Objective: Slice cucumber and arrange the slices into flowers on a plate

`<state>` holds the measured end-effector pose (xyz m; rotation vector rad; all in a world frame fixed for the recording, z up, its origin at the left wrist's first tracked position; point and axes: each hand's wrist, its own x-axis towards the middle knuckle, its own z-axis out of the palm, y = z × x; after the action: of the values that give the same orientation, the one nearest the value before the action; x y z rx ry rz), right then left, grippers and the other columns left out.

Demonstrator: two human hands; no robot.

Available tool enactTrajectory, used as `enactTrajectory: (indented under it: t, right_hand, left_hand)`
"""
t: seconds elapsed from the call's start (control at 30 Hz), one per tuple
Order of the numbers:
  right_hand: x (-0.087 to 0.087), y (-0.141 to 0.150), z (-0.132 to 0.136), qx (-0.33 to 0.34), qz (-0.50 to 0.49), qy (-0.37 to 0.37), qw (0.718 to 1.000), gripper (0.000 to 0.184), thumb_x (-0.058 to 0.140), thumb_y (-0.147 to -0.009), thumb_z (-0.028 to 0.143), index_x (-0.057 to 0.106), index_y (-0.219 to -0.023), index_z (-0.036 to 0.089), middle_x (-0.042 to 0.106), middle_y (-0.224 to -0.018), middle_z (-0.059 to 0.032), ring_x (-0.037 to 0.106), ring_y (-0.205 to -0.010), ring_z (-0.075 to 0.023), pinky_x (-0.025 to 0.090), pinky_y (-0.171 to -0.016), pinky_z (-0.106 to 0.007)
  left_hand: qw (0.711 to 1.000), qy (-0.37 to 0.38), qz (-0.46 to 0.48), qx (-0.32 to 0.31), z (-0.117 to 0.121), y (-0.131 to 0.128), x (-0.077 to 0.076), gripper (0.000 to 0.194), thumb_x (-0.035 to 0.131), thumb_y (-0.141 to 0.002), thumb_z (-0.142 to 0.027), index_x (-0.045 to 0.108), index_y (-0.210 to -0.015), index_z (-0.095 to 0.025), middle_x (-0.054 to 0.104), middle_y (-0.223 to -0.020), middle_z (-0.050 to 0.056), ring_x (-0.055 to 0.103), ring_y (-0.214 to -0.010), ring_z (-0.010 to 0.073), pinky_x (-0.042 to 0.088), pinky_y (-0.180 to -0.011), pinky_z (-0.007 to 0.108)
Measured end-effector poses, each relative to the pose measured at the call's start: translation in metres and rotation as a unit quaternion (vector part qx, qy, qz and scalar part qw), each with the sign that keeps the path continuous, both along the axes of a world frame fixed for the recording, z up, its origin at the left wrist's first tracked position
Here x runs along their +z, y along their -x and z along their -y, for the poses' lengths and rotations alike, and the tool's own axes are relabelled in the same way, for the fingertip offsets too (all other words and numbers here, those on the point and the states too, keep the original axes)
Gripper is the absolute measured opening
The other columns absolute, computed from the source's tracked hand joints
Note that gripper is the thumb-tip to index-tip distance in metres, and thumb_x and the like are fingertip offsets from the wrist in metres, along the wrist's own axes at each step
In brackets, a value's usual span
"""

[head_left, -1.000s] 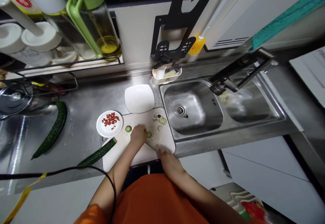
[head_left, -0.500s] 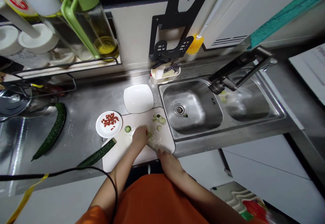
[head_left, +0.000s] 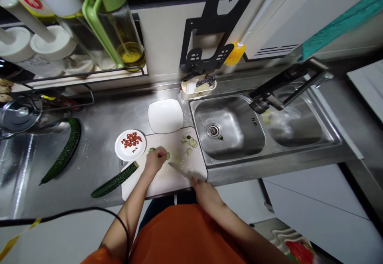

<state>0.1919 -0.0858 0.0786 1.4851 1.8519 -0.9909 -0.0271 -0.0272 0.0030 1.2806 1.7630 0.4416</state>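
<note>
My left hand (head_left: 155, 161) is closed over the white cutting board (head_left: 137, 186), its fingertips pinching a thin cucumber slice (head_left: 168, 156). My right hand (head_left: 206, 192) grips a knife (head_left: 178, 169) at the board's near right edge; the blade lies low over the board, pointing left and away from me. A green cucumber chunk (head_left: 151, 150) shows just behind my left hand, partly hidden. Several cucumber slices (head_left: 193, 142) lie at the board's far right. One cut cucumber (head_left: 115, 180) rests across the board's left edge, its cut end on the board.
A white plate (head_left: 166, 116) touches the board's far edge. Left of it stands a small plate (head_left: 119, 152) of chopped red bits. Another cucumber (head_left: 64, 152) lies farther left. The double sink (head_left: 236, 152) with a black faucet (head_left: 281, 80) is at right. A black cable (head_left: 60, 217) crosses the lower left.
My left hand has moved left, away from the knife, with the slice in its fingertips. More of the blade now shows. The view has shifted slightly.
</note>
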Motion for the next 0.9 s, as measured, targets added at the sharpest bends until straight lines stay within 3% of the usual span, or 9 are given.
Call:
enactTrajectory:
  t: [0.13,0.37,0.5,0.9]
  right_hand:
    - [0.0,-0.007,-0.001,0.001,-0.004,0.014,1.0,0.05,0.03,-0.078,-0.005,0.053,-0.119,0.013,0.068,-0.099,-0.0137,0.066,-0.092,-0.0241,0.047,-0.069,-0.029]
    - [0.005,0.0,-0.006,0.001,-0.003,0.002,1.0,0.051,0.029,-0.076,-0.005,0.052,-0.118,0.013,0.067,-0.101,-0.0137,0.065,-0.092,-0.0229,0.046,-0.069,-0.027]
    - [0.005,0.01,-0.007,0.004,0.001,-0.008,1.0,0.049,0.029,-0.078,-0.004,0.051,-0.118,0.014,0.067,-0.101,-0.0137,0.065,-0.093,-0.0234,0.046,-0.068,-0.027]
    - [0.008,0.028,-0.013,0.007,0.008,-0.005,1.0,0.041,0.03,-0.083,0.001,0.052,-0.117,0.013,0.065,-0.103,-0.0157,0.065,-0.092,-0.024,0.048,-0.068,-0.028]
  left_hand:
    - [0.999,0.024,0.028,0.024,0.012,0.007,-0.006,0.008,0.059,-0.072,-0.026,0.064,-0.073,-0.021,0.061,-0.061,-0.004,0.055,-0.056,0.0094,0.039,-0.056,0.019]
    - [0.999,-0.019,-0.031,0.005,0.023,0.008,-0.012,0.012,0.058,-0.074,-0.021,0.068,-0.08,-0.022,0.065,-0.072,-0.003,0.057,-0.066,0.0104,0.04,-0.065,0.02]
    - [0.997,-0.026,-0.066,0.027,0.026,0.008,-0.017,0.012,0.06,-0.072,-0.019,0.067,-0.081,-0.021,0.064,-0.073,-0.001,0.056,-0.066,0.0109,0.04,-0.066,0.021]
    - [0.992,-0.028,-0.12,0.041,0.027,0.0,-0.015,0.01,0.059,-0.069,-0.017,0.069,-0.072,-0.018,0.061,-0.077,0.003,0.057,-0.07,0.0131,0.045,-0.074,0.025]
